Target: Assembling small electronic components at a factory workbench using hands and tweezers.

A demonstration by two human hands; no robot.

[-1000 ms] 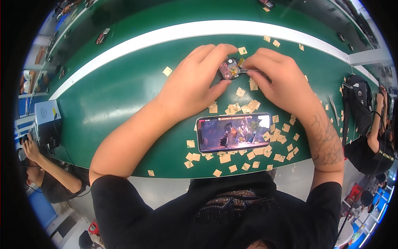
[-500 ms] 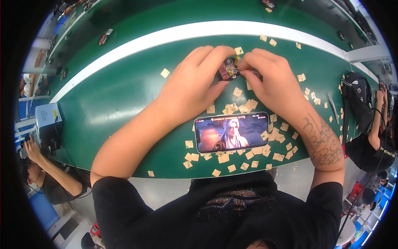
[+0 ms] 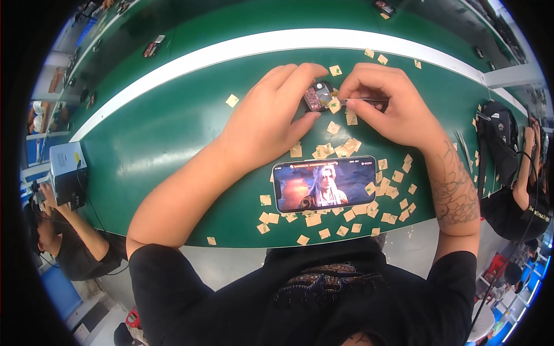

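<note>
My left hand [image 3: 266, 109] curls around the left side of a small dark electronic device [image 3: 316, 99] with a red circuit board showing, and holds it on the green table. In my right hand [image 3: 392, 104] is a pair of slim metal tweezers [image 3: 369, 100], pinched between thumb and fingers and pointing left. At their tip, by the device's right edge, is a small pale yellow paper square [image 3: 334, 105]; whether the tips grip it I cannot tell. A phone [image 3: 323, 185] playing a video lies between my forearms.
Many yellow paper squares [image 3: 311, 219] lie scattered around the phone and to the right. A second pair of tweezers [image 3: 465, 150] rests near a black bag [image 3: 501, 132]. Beyond the white rail [image 3: 277, 40], a green belt carries devices. A grey box [image 3: 68, 170] stands left; people sit either side.
My right hand has drawn back slightly to the right, and the tweezers and the paper square now show beside the device. Devices beyond the rail have shifted right.
</note>
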